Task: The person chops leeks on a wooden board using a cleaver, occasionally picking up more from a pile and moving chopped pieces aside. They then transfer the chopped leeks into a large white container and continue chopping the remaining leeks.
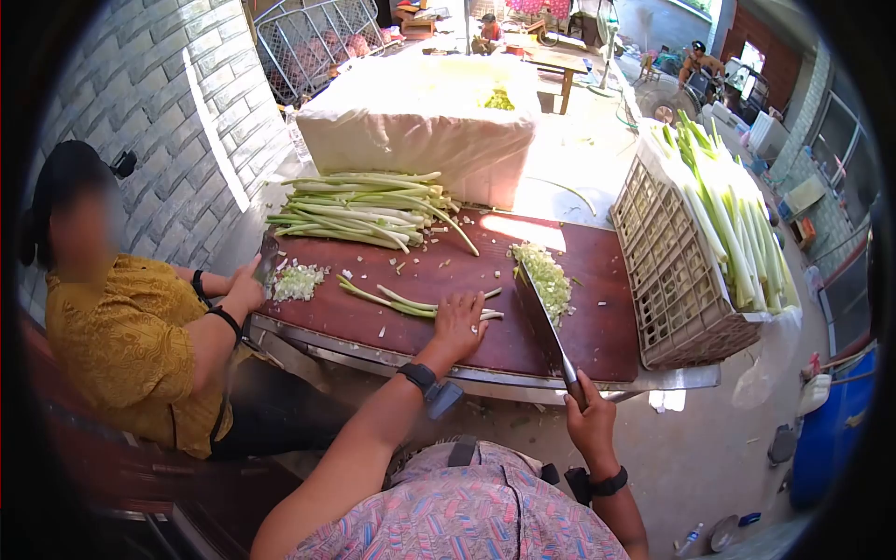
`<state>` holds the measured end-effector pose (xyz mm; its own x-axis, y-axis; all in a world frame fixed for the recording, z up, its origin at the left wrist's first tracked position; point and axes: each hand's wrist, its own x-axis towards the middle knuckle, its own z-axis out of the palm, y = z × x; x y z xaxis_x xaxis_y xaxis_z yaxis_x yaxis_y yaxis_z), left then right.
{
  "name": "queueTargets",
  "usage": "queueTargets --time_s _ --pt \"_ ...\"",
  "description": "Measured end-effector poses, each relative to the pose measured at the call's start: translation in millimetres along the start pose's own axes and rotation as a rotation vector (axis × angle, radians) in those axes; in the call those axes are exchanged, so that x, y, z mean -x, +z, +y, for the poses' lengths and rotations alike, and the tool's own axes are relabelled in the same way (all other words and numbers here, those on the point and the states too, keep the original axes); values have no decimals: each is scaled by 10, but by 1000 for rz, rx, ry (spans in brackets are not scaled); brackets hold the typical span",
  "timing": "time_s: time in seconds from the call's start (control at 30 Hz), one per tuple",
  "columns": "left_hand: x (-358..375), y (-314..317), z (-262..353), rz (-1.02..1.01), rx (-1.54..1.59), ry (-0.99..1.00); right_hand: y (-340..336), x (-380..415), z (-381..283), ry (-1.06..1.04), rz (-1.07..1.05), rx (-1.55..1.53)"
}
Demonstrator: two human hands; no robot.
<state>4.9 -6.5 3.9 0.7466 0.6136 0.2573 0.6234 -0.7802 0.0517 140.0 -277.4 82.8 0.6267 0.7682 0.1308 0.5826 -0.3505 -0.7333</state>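
On the reddish-brown board point(420, 273), my left hand point(457, 327) lies over a few green onion stalks point(397, 300), its fingers spread on their white ends. My right hand point(591, 416) is wrapped round the dark handle of a large knife point(544, 327). The blade points away from me, beside a pile of chopped green onion point(551, 278). A thick bundle of whole green onions point(364, 210) lies at the board's back left. Smaller chopped bits point(297, 281) are heaped near the board's left edge.
At the left stands a co-worker in a yellow shirt point(140, 336), hands at the board's left end. A plastic crate point(677, 271) of long green onions stands at the right. Behind the board is a large covered box point(420, 140). Other people are farther back.
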Motion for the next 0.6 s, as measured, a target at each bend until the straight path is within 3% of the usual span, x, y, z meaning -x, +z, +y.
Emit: queueTargets --time_s 0.13,0.27,0.6 --pt "113 25 -153 182 73 90 30 18 53 -31 4 24" --pt "152 -118 -326 175 107 78 51 -1 157 -71 11 27" --pt "107 -22 -104 206 232 101 29 -8 224 95 -87 -147"
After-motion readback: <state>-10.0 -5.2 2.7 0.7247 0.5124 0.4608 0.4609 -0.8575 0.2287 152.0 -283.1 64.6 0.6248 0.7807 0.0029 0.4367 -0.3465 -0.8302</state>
